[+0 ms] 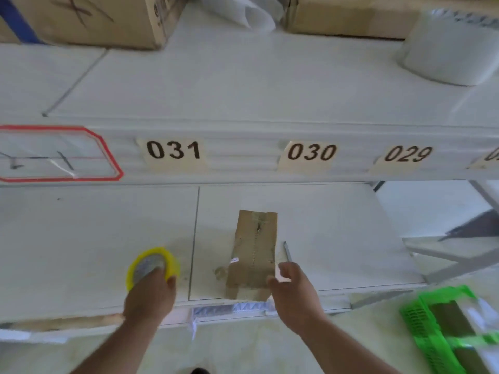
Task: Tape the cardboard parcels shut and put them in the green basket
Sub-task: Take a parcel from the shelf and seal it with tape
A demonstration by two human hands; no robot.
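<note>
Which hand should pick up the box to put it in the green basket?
Probably the right hand: it already touches the cardboard parcel, and the green basket sits on its side. The left hand holds the tape roll.

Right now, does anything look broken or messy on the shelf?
Yes. The cardboard parcel on the lower shelf looks scruffy: its middle seam is rough and tape ends stick up unevenly at the far end. It also overhangs the shelf's front edge. The right hand touches its near corner; the left hand holds the yellow tape roll.
</note>
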